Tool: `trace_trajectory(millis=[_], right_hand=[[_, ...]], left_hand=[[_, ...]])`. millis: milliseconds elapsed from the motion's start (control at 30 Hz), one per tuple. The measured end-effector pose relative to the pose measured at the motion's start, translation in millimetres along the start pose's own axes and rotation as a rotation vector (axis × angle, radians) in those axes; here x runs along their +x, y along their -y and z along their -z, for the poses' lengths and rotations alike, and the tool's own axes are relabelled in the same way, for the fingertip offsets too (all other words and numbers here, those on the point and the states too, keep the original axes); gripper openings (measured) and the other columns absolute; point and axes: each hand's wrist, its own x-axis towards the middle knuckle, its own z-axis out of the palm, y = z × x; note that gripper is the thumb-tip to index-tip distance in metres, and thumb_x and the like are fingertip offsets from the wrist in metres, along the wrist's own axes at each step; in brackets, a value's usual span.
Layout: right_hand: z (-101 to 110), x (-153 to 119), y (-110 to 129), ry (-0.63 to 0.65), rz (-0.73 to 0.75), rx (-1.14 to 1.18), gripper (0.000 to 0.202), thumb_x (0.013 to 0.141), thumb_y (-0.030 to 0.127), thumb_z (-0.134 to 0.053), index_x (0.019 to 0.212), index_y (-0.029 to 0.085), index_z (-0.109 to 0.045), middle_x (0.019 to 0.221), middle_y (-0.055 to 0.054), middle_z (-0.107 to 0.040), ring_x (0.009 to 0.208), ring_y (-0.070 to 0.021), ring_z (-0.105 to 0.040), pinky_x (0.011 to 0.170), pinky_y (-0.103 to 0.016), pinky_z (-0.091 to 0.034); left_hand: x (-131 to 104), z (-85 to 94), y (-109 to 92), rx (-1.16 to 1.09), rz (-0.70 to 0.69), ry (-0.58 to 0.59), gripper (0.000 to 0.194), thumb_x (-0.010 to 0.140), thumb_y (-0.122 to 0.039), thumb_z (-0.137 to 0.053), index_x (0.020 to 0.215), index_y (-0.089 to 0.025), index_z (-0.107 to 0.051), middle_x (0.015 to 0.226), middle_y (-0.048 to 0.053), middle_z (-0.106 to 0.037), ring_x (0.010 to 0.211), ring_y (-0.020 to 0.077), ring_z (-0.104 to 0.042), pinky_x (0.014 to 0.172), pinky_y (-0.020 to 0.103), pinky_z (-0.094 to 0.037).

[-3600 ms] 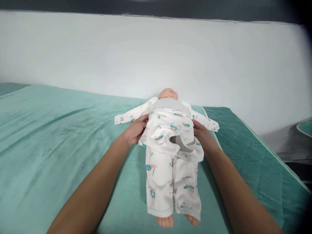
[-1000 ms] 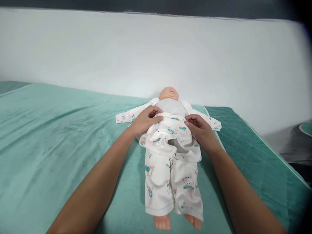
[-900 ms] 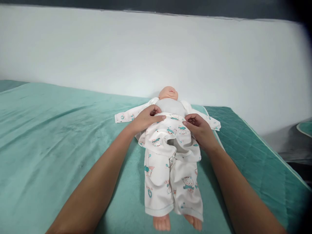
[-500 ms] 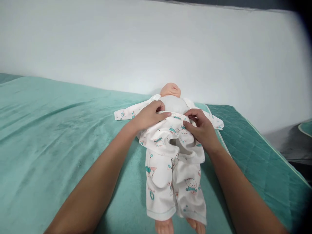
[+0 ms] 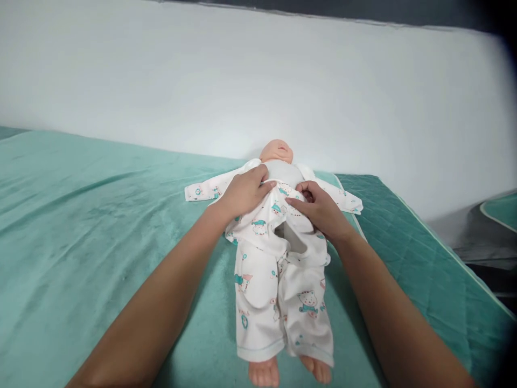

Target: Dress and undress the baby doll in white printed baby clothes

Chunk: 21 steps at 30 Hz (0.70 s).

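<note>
A baby doll (image 5: 277, 151) lies on its back, its feet toward me, in white printed pants (image 5: 260, 302) and a printed long-sleeved top (image 5: 337, 196) spread out at both sides. A plain whitish layer covers its chest. Printed cloth (image 5: 258, 229) lies bunched over its belly and hips, with a dark gap in its middle. My left hand (image 5: 251, 189) pinches the cloth's upper edge on the left of the belly. On the right, my right hand (image 5: 314, 205) has thumb and fingers closed on the same cloth.
Light green bedding (image 5: 100, 226) lies under the doll and stretches left. A darker green quilted pad (image 5: 407, 242) is on the right. Behind the doll's head rises a white wall (image 5: 258, 75). Another green piece (image 5: 501, 210) shows at the far right.
The view has shifted slightly, moving the doll a little left in the picture. Both hands remain at the cloth, the fold between them is more gathered, and the dark gap looks wider.
</note>
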Motion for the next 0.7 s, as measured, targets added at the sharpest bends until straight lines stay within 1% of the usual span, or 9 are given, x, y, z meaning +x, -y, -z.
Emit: trace_trajectory(millis=[100,200,267,367,467,567,633,700], right_hand=[[2.5,9.8,2.7,0.046,-0.028,0.002,0.029,0.080,0.049,-0.069,0.079,0.023,-0.055,0.073,0.004,-0.045,0.068,-0.0133,-0.039,0.062,-0.026,-0.033],[6.6,22.4,2.8,0.105,-0.078,0.032,0.040,0.083,0.057,-0.062,0.069,0.022,-0.051,0.066,0.004,-0.043,0.064,-0.0128,-0.037,0.058,-0.027,-0.029],[9.8,30.0,-0.7,0.125,-0.107,0.094,0.045,0.084,0.062,-0.059,0.065,0.021,-0.050,0.065,0.003,-0.043,0.063,-0.0130,-0.038,0.058,-0.028,-0.030],[14.5,37.1,-10.3,0.154,-0.149,0.228,0.042,0.082,0.060,-0.062,0.067,0.022,-0.055,0.067,0.003,-0.049,0.063,-0.0134,-0.041,0.059,-0.028,-0.034],[17.1,39.4,-19.1,0.172,-0.165,0.275,0.036,0.080,0.056,-0.066,0.071,0.022,-0.059,0.067,0.003,-0.051,0.062,-0.0130,-0.042,0.058,-0.027,-0.034],[16.3,40.9,-23.7,0.108,-0.114,0.197,0.032,0.083,0.052,-0.063,0.073,0.021,-0.061,0.069,0.003,-0.054,0.065,-0.0132,-0.044,0.062,-0.027,-0.036],[14.6,43.0,-26.3,0.026,-0.058,0.104,0.029,0.085,0.049,-0.061,0.076,0.021,-0.063,0.075,0.002,-0.058,0.071,-0.0141,-0.048,0.068,-0.027,-0.038],[12.7,45.7,-30.1,-0.070,-0.023,0.006,0.028,0.086,0.048,-0.058,0.079,0.022,-0.064,0.080,0.001,-0.062,0.076,-0.0157,-0.051,0.072,-0.028,-0.040]], left_hand=[[13.1,-5.4,6.3,-0.005,0.017,-0.003,0.024,0.094,-0.047,-0.046,0.090,-0.023,-0.047,0.074,0.002,-0.055,0.069,0.0221,-0.051,0.070,0.031,-0.032],[28.5,-10.0,16.6,-0.108,0.051,-0.020,0.026,0.094,-0.049,-0.045,0.092,-0.023,-0.046,0.076,0.003,-0.057,0.071,0.0231,-0.052,0.070,0.032,-0.034],[37.2,-13.1,23.8,-0.198,0.089,-0.029,0.028,0.092,-0.051,-0.048,0.091,-0.023,-0.046,0.078,0.004,-0.059,0.073,0.0233,-0.053,0.072,0.032,-0.035],[44.5,-17.4,31.2,-0.276,0.137,-0.036,0.030,0.090,-0.053,-0.051,0.090,-0.023,-0.048,0.079,0.005,-0.060,0.076,0.0241,-0.054,0.075,0.033,-0.036],[44.5,-20.1,32.4,-0.246,0.142,-0.074,0.029,0.091,-0.052,-0.051,0.091,-0.023,-0.048,0.077,0.005,-0.059,0.073,0.0240,-0.053,0.072,0.034,-0.037],[41.8,-20.8,30.1,-0.159,0.145,-0.113,0.028,0.091,-0.052,-0.051,0.091,-0.023,-0.050,0.072,0.004,-0.057,0.069,0.0240,-0.052,0.070,0.034,-0.035],[40.7,-20.8,28.5,-0.094,0.128,-0.124,0.028,0.091,-0.052,-0.050,0.092,-0.024,-0.052,0.071,0.004,-0.056,0.069,0.0245,-0.052,0.070,0.033,-0.034],[40.3,-20.7,27.4,-0.047,0.081,-0.134,0.026,0.091,-0.051,-0.050,0.093,-0.024,-0.054,0.074,0.004,-0.057,0.073,0.0247,-0.053,0.072,0.033,-0.033]])
